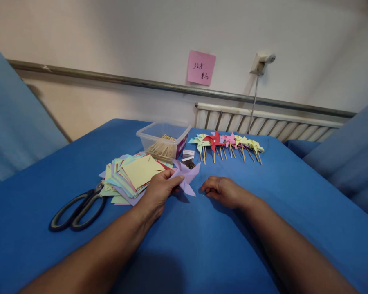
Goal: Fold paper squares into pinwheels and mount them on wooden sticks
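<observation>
My left hand (159,190) pinches a folded lilac paper pinwheel (187,176) just above the blue cloth. My right hand (222,191) rests on the cloth a little to the right of it, fingers curled; whether something small is between them I cannot tell. A fanned stack of coloured paper squares (131,175) lies to the left of my left hand. A row of finished pinwheels on wooden sticks (228,143) lies further back on the right.
Black-handled scissors (79,208) lie at the left. A clear plastic tub of wooden sticks (164,141) stands behind the paper stack, with a small box (188,154) beside it. A pink note (201,67) is stuck on the wall. Blue cloth (294,196) covers the table.
</observation>
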Motion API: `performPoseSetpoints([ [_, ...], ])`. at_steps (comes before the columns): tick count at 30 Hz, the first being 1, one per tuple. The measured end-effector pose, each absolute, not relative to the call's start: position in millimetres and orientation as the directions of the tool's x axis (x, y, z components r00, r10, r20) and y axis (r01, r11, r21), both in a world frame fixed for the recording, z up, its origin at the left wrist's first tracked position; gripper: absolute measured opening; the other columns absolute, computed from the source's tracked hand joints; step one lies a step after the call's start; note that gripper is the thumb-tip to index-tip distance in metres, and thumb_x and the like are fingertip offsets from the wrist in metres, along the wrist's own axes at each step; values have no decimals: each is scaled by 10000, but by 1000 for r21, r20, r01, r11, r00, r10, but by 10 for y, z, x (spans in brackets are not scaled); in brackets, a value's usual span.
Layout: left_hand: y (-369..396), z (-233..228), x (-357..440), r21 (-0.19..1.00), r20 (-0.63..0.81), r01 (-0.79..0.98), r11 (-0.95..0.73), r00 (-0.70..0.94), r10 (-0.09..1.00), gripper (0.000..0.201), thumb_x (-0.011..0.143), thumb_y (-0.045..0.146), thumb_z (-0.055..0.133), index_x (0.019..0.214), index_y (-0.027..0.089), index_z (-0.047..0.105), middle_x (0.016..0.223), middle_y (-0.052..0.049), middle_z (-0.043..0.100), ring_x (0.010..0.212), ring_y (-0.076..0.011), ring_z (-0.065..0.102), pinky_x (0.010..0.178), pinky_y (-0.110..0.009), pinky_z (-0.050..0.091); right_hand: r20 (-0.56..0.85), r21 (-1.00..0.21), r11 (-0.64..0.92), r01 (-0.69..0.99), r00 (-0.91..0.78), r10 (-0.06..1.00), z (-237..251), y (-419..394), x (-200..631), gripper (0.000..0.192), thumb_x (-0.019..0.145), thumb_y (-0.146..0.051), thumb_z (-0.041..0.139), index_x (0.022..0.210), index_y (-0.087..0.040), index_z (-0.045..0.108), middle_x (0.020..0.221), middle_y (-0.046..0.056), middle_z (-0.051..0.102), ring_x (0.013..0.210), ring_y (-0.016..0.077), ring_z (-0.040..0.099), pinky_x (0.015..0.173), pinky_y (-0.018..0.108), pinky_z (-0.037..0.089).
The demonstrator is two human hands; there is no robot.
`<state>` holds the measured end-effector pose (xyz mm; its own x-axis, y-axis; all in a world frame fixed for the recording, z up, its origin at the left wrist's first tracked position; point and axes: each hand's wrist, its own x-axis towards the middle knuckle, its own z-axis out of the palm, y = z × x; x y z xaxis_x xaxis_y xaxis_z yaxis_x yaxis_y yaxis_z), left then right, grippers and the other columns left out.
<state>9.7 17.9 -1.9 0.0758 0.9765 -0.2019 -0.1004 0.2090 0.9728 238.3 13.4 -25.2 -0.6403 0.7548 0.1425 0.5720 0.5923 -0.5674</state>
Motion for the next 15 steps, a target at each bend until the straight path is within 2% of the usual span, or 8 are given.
performPoseSetpoints([
  [4, 177, -42, 91, 974, -198, -89, 207, 96, 975, 260, 638, 289, 749, 808, 112, 665, 642, -9, 605, 537, -90, 500, 510, -209, 397, 141, -532, 636, 559, -682, 717, -211, 108, 2359, 221, 847, -80, 499, 947, -206, 650, 927, 23, 638, 837, 135, 587, 782, 256, 446],
  [11, 185, -54, 85, 972, -213, -82, 220, 90, 973, 251, 634, 289, 752, 783, 112, 654, 643, -15, 604, 535, -94, 502, 500, -210, 396, 83, -586, 490, 645, -554, 828, -299, 144, 2357, 114, 828, -128, 572, 911, -182, 628, 763, -5, 627, 660, 117, 553, 640, 229, 421],
  [15, 183, -41, 93, 971, -213, -92, 221, 97, 972, 254, 633, 279, 752, 801, 113, 658, 658, -17, 608, 550, -94, 508, 512, -209, 408, 121, -557, 518, 649, -554, 824, -342, 173, 2357, 87, 818, -123, 601, 879, -176, 634, 794, 8, 634, 696, 124, 564, 665, 235, 427],
])
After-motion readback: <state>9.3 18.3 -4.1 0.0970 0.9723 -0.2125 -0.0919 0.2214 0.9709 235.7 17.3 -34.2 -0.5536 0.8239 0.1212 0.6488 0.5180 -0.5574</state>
